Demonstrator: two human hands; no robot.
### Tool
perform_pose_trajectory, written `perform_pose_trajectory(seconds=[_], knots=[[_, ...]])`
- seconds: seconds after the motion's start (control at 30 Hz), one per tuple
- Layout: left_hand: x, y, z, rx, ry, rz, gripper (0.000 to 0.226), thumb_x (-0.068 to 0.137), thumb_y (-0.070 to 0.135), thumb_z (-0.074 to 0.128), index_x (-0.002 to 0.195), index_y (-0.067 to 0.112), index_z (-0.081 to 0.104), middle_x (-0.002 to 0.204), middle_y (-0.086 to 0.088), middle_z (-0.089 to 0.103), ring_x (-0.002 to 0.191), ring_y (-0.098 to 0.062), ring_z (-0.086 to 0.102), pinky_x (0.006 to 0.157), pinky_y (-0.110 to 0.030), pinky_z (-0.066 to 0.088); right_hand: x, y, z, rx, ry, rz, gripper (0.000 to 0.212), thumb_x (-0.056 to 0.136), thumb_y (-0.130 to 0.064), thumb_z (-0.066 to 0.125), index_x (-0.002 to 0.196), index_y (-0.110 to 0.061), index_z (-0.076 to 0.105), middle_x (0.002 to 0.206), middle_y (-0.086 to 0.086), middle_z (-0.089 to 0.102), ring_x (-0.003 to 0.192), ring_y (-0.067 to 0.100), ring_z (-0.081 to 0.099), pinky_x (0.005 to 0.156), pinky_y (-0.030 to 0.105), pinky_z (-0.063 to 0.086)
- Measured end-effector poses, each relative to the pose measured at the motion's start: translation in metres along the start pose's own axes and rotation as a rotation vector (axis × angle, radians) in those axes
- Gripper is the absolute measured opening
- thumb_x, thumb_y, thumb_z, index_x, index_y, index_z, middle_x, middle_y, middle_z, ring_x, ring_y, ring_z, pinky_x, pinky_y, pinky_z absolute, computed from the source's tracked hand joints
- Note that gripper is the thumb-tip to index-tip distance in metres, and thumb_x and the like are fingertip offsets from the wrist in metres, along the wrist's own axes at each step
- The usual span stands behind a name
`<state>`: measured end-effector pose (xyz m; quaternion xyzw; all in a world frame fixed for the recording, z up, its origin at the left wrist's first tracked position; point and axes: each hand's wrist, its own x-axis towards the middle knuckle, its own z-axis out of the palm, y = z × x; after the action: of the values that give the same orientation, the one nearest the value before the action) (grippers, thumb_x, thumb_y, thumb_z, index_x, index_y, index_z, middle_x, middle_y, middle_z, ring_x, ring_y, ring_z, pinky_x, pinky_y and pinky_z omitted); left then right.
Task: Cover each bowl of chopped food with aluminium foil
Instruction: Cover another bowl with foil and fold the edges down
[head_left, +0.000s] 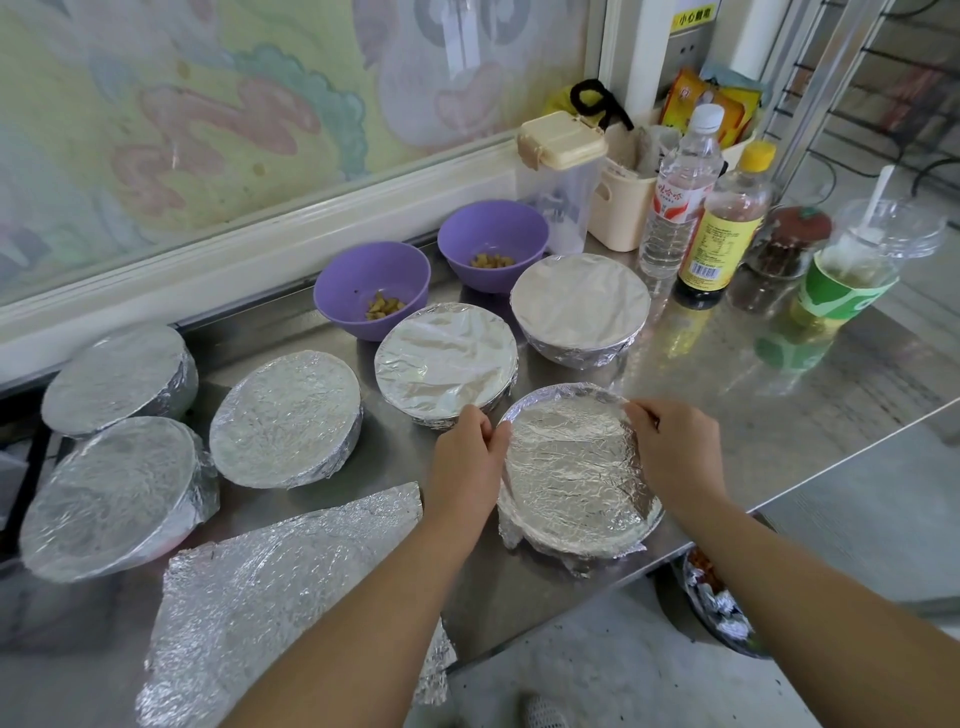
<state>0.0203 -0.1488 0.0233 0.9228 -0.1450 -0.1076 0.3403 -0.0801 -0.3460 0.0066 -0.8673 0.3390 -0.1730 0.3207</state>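
The front bowl (576, 467) sits near the counter's (753, 374) front edge, between the two hands, with crinkled foil stretched over its top and folded down its sides. The left hand (470, 462) is at the bowl's left rim, thumb and curled fingers pinching the foil edge. The right hand (675, 457) is at the upper right rim, its fingers bent over the edge and gripping the foil there. Both forearms reach in from the bottom of the view.

Just behind the left hand stands a covered centre bowl (444, 364), and behind that to the right a covered back bowl (579, 309). Left of the hands are a covered flat bowl (285, 418), a rear left bowl (117, 379) and a front left bowl (111, 499), all wrapped. Two purple bowls (371, 288) by the wall are uncovered, each with a little chopped food in the bottom. A loose foil sheet (275, 587) lies at the front edge under the left forearm. Bottles (680, 197) and a green cup (852, 270) stand at the back right.
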Motion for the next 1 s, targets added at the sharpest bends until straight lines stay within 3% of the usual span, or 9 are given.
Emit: perform_pose_trajectory(seconds=[0.23,0.3,0.37,0.43,0.5,0.7,0.8,0.9,1.0], knots=[[-0.001,0.001,0.001,-0.022,0.008,-0.01,0.032,0.1,0.043,0.052,0.083,0.018,0.043,0.067,0.003,0.054,0.06,-0.016,0.048,0.054,-0.033,0.035,0.0,-0.001,0.002,0.033,0.036,0.0,0.035,0.101,-0.015,0.059,0.068,-0.002,0.064,0.06,0.014,0.059,0.053,0.022,0.049,0.054,0.029,0.037],[-0.001,0.001,0.0,-0.03,0.01,-0.007,0.031,0.099,0.043,0.054,0.083,0.018,0.043,0.067,0.003,0.054,0.06,-0.015,0.049,0.053,-0.031,0.034,-0.006,0.001,-0.004,0.051,0.041,-0.009,0.028,0.101,-0.028,0.059,0.084,-0.009,0.07,0.078,0.004,0.066,0.068,0.022,0.06,0.063,0.031,0.048],[-0.002,0.001,0.0,-0.039,0.008,-0.011,0.03,0.099,0.043,0.055,0.084,0.019,0.044,0.068,0.004,0.055,0.061,-0.015,0.051,0.053,-0.03,0.035,-0.015,0.003,-0.012,0.001,-0.028,0.052,0.032,0.101,-0.049,0.052,0.102,-0.018,0.058,0.098,-0.004,0.06,0.083,0.017,0.059,0.074,0.035,0.051],[-0.001,0.0,0.001,-0.043,-0.002,-0.016,0.028,0.098,0.046,0.054,0.089,0.02,0.048,0.073,0.005,0.059,0.068,-0.015,0.056,0.058,-0.032,0.04,-0.019,0.01,-0.016,-0.151,-0.162,0.124,0.044,0.101,-0.059,0.039,0.095,-0.017,0.049,0.088,-0.002,0.061,0.075,0.018,0.059,0.067,0.036,0.049],[0.0,-0.001,0.002,-0.033,-0.018,0.0,0.026,0.099,0.046,0.052,0.094,0.02,0.051,0.078,0.007,0.062,0.074,-0.014,0.059,0.062,-0.032,0.043,-0.017,0.013,-0.017,-0.271,-0.236,0.129,0.049,0.104,-0.054,0.029,0.081,-0.018,0.053,0.073,0.002,0.06,0.065,0.019,0.057,0.06,0.034,0.046],[0.0,-0.002,0.004,0.001,-0.017,0.038,0.024,0.101,0.043,0.051,0.095,0.02,0.051,0.077,0.007,0.062,0.072,-0.013,0.059,0.062,-0.03,0.039,-0.008,0.011,-0.019,-0.31,-0.264,0.051,0.051,0.108,-0.041,0.03,0.066,-0.019,0.05,0.066,0.001,0.056,0.068,0.027,0.058,0.071,0.041,0.054],[0.004,-0.002,0.002,0.003,-0.036,0.048,0.026,0.1,0.045,0.052,0.095,0.02,0.053,0.078,0.007,0.062,0.074,-0.013,0.06,0.061,-0.03,0.039,-0.004,0.014,-0.021,-0.327,-0.326,0.063,0.052,0.106,-0.042,0.03,0.066,-0.019,0.052,0.067,0.002,0.057,0.069,0.028,0.059,0.072,0.041,0.054],[0.006,-0.001,-0.01,-0.028,0.004,0.059,0.027,0.1,0.044,0.053,0.094,0.018,0.055,0.078,0.01,0.061,0.072,-0.007,0.057,0.063,-0.027,0.037,0.005,0.011,-0.033,-0.368,-0.389,0.082,0.058,0.104,-0.054,0.032,0.067,-0.015,0.053,0.063,0.0,0.059,0.06,0.022,0.059,0.061,0.034,0.052],[-0.01,-0.005,-0.02,-0.073,0.046,-0.012,0.036,0.103,0.043,0.045,0.08,0.015,0.05,0.07,0.005,0.057,0.067,-0.012,0.054,0.064,-0.03,0.035,0.021,-0.008,-0.039,-0.366,-0.307,-0.003,0.052,0.1,-0.063,0.035,0.091,-0.018,0.057,0.081,0.0,0.065,0.069,0.019,0.064,0.067,0.038,0.058]])
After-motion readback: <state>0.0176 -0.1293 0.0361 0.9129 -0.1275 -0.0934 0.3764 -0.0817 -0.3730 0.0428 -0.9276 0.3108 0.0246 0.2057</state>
